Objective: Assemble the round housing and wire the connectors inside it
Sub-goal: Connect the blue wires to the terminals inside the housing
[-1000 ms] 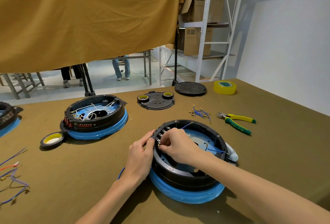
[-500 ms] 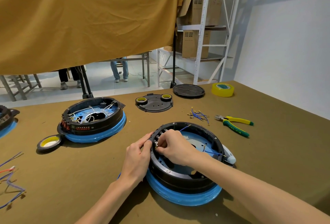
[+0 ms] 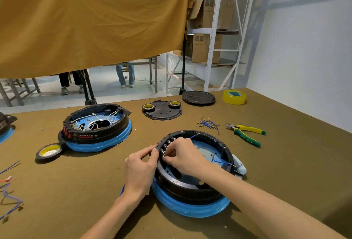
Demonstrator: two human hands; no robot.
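A round black housing [image 3: 190, 187] on a blue base sits in front of me on the olive table. A row of connector terminals [image 3: 166, 146] lines its left inner wall. My left hand [image 3: 140, 170] grips the housing's left rim from outside, fingers curled over the edge. My right hand [image 3: 183, 156] reaches inside and pinches something small at the terminals; what it pinches is hidden by the fingers. A blue wire [image 3: 194, 136] rises behind the right hand, and another blue wire [image 3: 222, 161] lies inside at the right.
A second housing [image 3: 97, 126] with white wires stands at the left. Black tape rolls [image 3: 48, 151], a black cover plate [image 3: 162, 110], a round lid [image 3: 198, 97], yellow tape [image 3: 234, 96], loose blue wires [image 3: 208, 123] and pliers [image 3: 245, 134] lie around. More wires [image 3: 9, 196] sit far left.
Both hands stay at the terminals on the left wall, with small finger shifts. The camera has tilted a little, so the scene sits slightly lower in view.
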